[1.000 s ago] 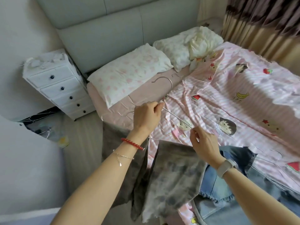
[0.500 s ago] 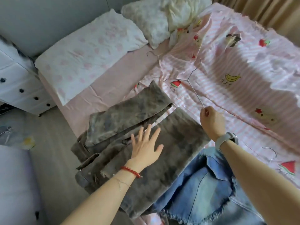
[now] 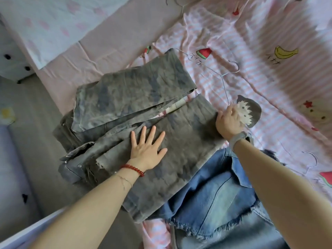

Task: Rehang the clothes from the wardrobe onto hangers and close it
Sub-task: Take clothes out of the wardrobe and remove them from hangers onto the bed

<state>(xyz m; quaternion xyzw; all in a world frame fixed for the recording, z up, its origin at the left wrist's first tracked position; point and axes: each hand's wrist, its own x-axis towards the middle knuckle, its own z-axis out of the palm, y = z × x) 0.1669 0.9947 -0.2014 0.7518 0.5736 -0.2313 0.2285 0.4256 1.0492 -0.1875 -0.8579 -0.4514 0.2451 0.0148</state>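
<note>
Moved right hand (image 3: 228, 121), pinching wire hanger (image 3: 224, 83), to grey jeans (image 3: 140, 97) edge; left hand (image 3: 147, 148) spread flat, pressing; hanger may snag the fold.

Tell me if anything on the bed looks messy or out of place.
The grey trousers lie folded unevenly, with one corner hanging off the bed's edge. Denim shorts with a frayed hem are partly tucked under them. Loose wire hangers lie about: one at the right hand, another by the right forearm. The left hand presses flat on the trousers.

Two hands, three wire hangers (image 3: 226, 76) (image 3: 177, 3) (image 3: 311, 161), one grey pair of jeans (image 3: 143, 97), one blue denim garment (image 3: 206, 191), one pillow (image 3: 53, 20).
</note>
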